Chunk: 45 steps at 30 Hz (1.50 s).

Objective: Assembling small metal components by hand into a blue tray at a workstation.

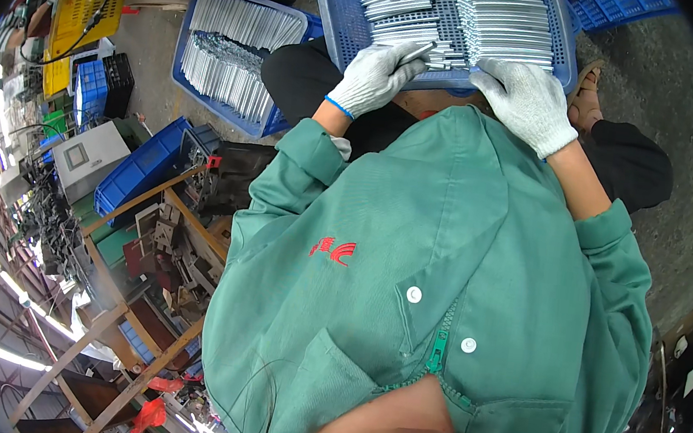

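Our left hand [377, 75] grips a metal rod [419, 51] near the blue crate's [336, 3] closest rim, its long axis slanting away rightward; whether our right hand [529, 102] grips anything, we cannot tell. Beyond, stacked rods [514, 23] nearly fill the crate; what's left seems little.

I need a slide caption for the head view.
At a blue crate of silvery rods, the gloved left hand holds one rod; the gloved right hand is at the near rim.
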### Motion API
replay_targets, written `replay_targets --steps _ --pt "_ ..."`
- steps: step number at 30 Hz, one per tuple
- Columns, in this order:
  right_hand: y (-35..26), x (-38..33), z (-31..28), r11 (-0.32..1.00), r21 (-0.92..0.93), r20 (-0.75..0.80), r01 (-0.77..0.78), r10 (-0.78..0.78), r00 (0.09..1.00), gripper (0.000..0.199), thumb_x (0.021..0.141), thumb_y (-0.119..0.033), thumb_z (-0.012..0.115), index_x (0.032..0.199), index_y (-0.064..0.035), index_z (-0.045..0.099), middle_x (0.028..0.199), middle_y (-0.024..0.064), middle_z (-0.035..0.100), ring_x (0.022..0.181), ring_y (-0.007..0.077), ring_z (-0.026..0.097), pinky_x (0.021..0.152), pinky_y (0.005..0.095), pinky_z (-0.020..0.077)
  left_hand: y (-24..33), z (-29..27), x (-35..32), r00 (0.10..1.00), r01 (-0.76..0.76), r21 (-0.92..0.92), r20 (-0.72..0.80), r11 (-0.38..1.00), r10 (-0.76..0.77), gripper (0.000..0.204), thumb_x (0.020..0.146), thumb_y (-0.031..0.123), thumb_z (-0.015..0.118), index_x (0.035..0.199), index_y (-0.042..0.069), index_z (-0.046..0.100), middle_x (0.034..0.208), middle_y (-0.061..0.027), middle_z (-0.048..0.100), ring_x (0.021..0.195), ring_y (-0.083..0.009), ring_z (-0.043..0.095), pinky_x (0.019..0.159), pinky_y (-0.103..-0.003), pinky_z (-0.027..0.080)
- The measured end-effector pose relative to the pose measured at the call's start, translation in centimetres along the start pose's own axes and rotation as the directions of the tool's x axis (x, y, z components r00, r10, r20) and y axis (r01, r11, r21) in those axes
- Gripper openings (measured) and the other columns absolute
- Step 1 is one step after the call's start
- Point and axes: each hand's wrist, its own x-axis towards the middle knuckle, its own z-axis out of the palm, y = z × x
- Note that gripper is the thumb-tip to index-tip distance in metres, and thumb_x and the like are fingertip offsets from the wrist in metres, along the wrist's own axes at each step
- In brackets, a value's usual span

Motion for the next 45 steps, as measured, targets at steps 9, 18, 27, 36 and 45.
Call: replay_targets --steps 9,18,27,36,45 --pt "-0.6 -0.4 -0.6 0.993 -0.012 -0.088 0.117 -0.117 0.989 0.036 0.098 -0.042 0.059 0.104 -0.0126 0.079 0.091 0.0072 0.079 0.077 0.0298 0.074 0.069 0.0412 0.0576 1.9 -0.5 0.2 0.99 -0.139 -0.077 -0.047 0.987 0.136 0.015 0.097 0.012 0.067 0.108 0.002 0.071 0.09 -0.006 0.076 0.072 -0.0212 0.067 0.068 -0.033 0.052" --pt "-0.6 -0.6 -0.1 0.989 -0.077 -0.063 0.124 -0.129 0.99 0.035 0.098 -0.041 0.059 0.099 -0.0126 0.08 0.087 0.0075 0.078 0.074 0.0296 0.073 0.067 0.0416 0.0568 2.4 -0.3 0.1 0.94 -0.26 0.112 -0.197 0.959 0.278 0.018 0.087 0.004 0.072 0.104 0.006 0.073 0.088 -0.0049 0.075 0.07 -0.0224 0.065 0.072 -0.033 0.051" --pt "-0.8 -0.2 -0.8 0.997 0.017 -0.077 0.072 -0.071 0.995 0.035 0.097 -0.041 0.06 0.095 -0.012 0.08 0.084 0.0078 0.077 0.073 0.0299 0.072 0.067 0.042 0.0567 3.0 0.0 0.1 0.881 -0.288 0.282 -0.297 0.915 0.369 0.03 0.075 0.002 0.072 0.103 0.012 0.076 0.09 -0.0033 0.075 0.072 -0.0224 0.065 0.079 -0.033 0.049" --pt "-0.9 0.4 -1.5 0.994 0.078 -0.062 0.082 -0.077 0.995 0.035 0.096 -0.041 0.062 0.099 -0.0121 0.082 0.086 0.009 0.077 0.074 0.0311 0.072 0.069 0.0422 0.0568 2.4 0.1 0.1 0.873 -0.295 0.27 -0.313 0.916 0.374 0.032 0.074 0.002 0.072 0.104 0.013 0.076 0.091 -0.0024 0.075 0.075 -0.0221 0.066 0.082 -0.034 0.049" --pt "-0.5 0.6 -0.6 0.975 0.223 0.054 -0.004 -0.008 0.999 0.037 0.095 -0.042 0.062 0.104 -0.0117 0.081 0.09 0.0102 0.078 0.078 0.0329 0.073 0.073 0.0435 0.0574 1.3 0.3 -0.2 0.881 -0.282 0.288 -0.299 0.915 0.366 0.026 0.079 0.01 0.075 0.105 0.013 0.076 0.089 -0.0036 0.075 0.072 -0.0238 0.067 0.08 -0.034 0.051"
